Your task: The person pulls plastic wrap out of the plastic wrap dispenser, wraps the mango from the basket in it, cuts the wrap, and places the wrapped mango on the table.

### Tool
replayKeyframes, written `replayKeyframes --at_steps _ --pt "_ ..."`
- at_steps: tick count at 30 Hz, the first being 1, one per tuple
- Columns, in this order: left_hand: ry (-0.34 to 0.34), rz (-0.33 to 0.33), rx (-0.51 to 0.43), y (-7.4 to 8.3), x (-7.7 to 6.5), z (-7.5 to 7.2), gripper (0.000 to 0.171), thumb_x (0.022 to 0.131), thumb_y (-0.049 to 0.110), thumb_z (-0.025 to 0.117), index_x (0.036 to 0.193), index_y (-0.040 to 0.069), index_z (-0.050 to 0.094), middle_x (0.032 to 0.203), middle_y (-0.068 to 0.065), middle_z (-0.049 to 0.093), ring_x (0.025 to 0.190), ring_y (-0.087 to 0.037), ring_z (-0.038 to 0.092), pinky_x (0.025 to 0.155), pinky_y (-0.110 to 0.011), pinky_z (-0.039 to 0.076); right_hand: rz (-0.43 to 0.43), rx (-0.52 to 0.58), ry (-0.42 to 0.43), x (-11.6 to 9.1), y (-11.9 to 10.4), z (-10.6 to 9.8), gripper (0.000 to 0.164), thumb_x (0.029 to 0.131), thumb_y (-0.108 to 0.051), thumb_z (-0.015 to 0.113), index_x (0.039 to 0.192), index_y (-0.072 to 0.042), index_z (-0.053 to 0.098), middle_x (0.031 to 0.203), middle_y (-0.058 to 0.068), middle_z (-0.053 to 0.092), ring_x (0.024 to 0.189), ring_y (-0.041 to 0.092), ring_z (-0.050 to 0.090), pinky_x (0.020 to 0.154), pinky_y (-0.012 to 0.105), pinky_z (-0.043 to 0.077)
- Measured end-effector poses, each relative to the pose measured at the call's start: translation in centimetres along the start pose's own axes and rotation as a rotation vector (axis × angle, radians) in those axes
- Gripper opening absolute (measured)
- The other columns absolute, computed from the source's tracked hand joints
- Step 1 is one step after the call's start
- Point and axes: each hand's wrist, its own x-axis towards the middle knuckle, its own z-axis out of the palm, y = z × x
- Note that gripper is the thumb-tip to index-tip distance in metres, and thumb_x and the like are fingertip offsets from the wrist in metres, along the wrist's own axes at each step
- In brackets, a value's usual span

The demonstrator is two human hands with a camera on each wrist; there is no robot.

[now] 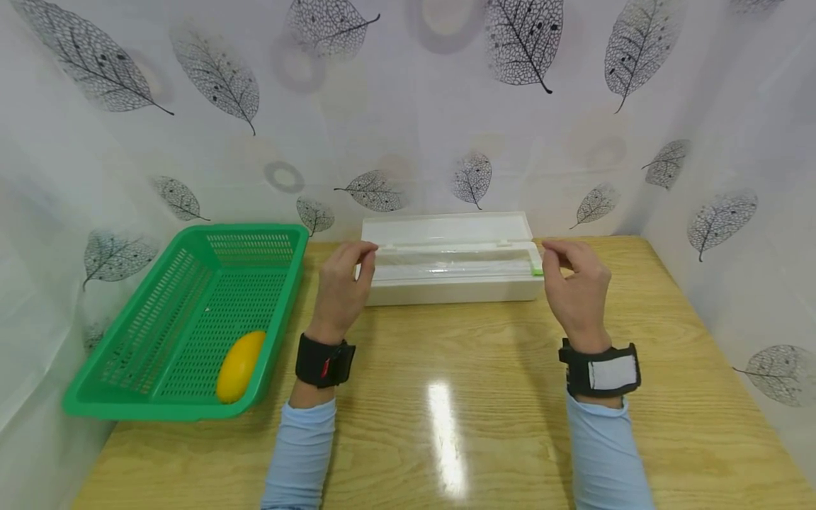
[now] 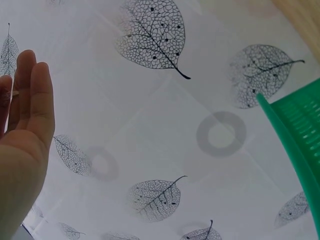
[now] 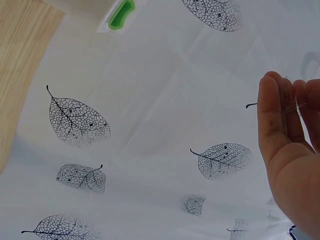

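A white cling film dispenser [image 1: 452, 292] lies lengthwise at the back of the table, its lid [image 1: 446, 228] tipped up behind it. Clear cling film [image 1: 440, 266] shines across its open top. My left hand [image 1: 341, 287] is at the dispenser's left end, thumb and fingertips pinching the film's edge. At the other end my right hand [image 1: 580, 290] pinches the film too; a transparent strand glints by the fingertips [image 3: 285, 87] in the right wrist view. Beside that hand is the box's green end piece [image 1: 537, 272].
On the left stands a green plastic basket [image 1: 172, 411] with perforated walls. A yellow oval fruit [image 1: 241, 367] lies in its near right corner. A leaf-printed white curtain [image 1: 408, 106] hangs behind and along both sides of the wooden table [image 1: 510, 425].
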Motion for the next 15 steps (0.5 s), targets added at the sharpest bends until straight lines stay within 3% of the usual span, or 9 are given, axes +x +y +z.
replayKeyframes --at_steps 8,15 --pt "-0.011 -0.001 -0.008 -0.04 -0.03 -0.17 0.01 0.096 -0.002 0.06 0.102 -0.006 0.067 0.092 -0.019 0.066 0.082 -0.03 0.064 0.074 -0.04 0.055 -0.034 -0.003 -0.019 -0.05 0.06 -0.35 0.018 0.092 0.005 0.057 0.099 0.009 0.073 0.094 0.025 0.069 0.082 0.011 0.059 0.076 0.007 0.044" --pt "0.004 0.009 -0.014 -0.06 0.06 -0.18 0.01 0.095 -0.003 0.061 0.101 -0.007 0.067 0.092 -0.019 0.066 0.082 -0.03 0.065 0.072 -0.042 0.055 -0.034 -0.001 -0.011 0.12 -0.27 -0.21 0.017 0.092 0.006 0.058 0.1 0.009 0.073 0.095 0.024 0.07 0.082 0.023 0.063 0.078 0.007 0.044"
